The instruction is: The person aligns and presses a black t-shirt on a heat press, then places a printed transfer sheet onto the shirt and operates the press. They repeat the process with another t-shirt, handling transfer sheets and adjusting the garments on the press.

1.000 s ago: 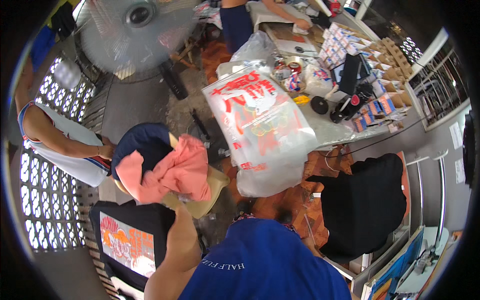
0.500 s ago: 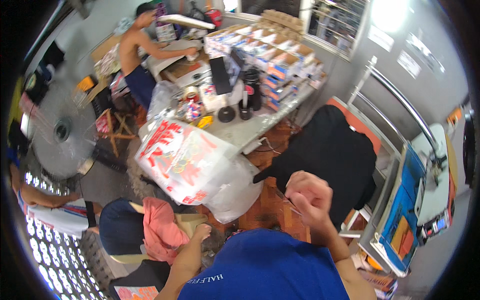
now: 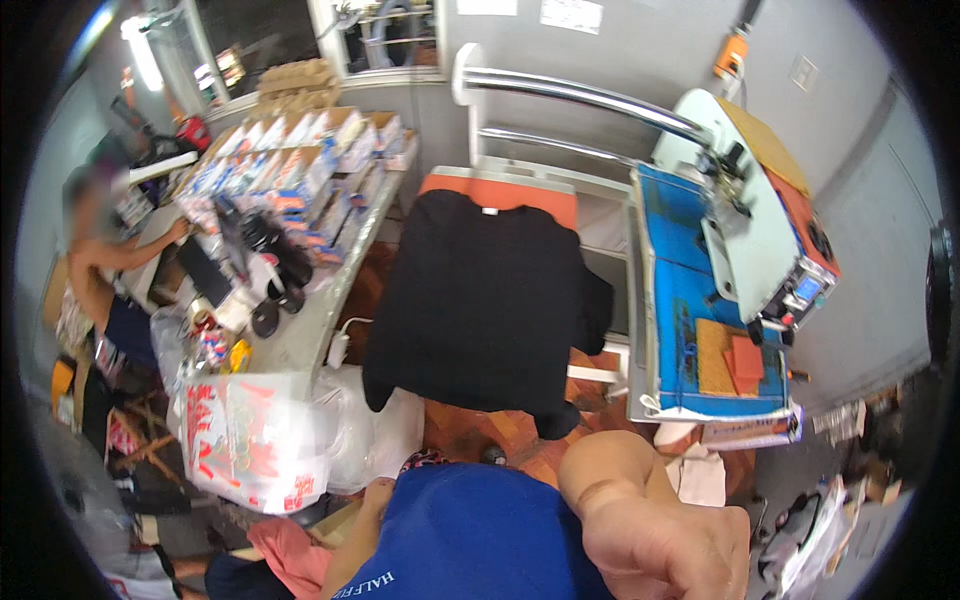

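- A heat press machine (image 3: 745, 270) is seen at the right, with a blue side panel, a pale raised upper plate and chrome bars running leftwards from its top toward the grey wall.
- A black T-shirt (image 3: 490, 295) is laid flat over the orange press bed (image 3: 500, 188) at the centre of the view; the collar is turned toward the wall, and the hem and one sleeve hang over the near edge.
- A long grey table (image 3: 325, 300) is set to the left of the shirt, loaded with rows of small cardboard boxes (image 3: 300, 160), black tape rolls and other small items too small to be told apart.
- A white plastic sack with red print (image 3: 255, 440) is propped against the near end of the table, with a clear plastic bag just beside it.
- The person's own blue shirt (image 3: 470, 540) fills the lower middle of the view.
- The right hand (image 3: 665, 545) is raised close to the camera at the lower right, near the front of the black T-shirt but apart from it; the fingers are curled into a loose fist, and nothing is seen held in it.
- The left hand is hidden below the frame edge; only the left forearm (image 3: 355, 545) is seen, so the state of its fingers cannot be told.
- Pink cloth (image 3: 290, 555) lies just beside that forearm at the lower left.
- Another person (image 3: 100, 270) is seated at the far left, with an arm stretched onto the table.
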`<state>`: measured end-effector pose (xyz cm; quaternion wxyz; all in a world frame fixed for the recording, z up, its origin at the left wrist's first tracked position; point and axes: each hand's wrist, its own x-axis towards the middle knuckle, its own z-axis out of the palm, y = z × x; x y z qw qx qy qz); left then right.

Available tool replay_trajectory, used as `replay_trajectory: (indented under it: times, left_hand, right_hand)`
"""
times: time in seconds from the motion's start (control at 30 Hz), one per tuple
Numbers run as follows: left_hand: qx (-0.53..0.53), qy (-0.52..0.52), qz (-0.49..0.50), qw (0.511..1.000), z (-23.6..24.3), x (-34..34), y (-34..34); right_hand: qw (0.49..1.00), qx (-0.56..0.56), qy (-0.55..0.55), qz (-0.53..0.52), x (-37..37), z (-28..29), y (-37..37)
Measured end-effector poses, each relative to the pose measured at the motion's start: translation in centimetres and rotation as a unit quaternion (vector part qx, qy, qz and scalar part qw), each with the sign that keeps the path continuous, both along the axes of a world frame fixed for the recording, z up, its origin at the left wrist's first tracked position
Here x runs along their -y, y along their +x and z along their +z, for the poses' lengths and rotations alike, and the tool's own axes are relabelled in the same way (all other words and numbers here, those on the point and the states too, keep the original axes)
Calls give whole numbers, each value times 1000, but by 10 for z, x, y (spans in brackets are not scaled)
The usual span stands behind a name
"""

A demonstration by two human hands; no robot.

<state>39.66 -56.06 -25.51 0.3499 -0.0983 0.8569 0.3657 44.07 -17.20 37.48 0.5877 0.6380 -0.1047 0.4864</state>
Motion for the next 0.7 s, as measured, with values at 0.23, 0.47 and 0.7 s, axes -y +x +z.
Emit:
replay_trajectory:
  times: [0.23,0.47,0.7]
  left_hand:
    - [-228,-82,-582,776,-2,6,-94]
    - [96,35,-173,980,-12,-49,-186]
    - [148,86,-117,978,-26,-32,-269]
  right_hand:
    - [1000,-5,15,-20,-2,6,-17]
    - [997,35,44,-51,26,12,-67]
    - [980,-10,51,-192,46,21,-97]
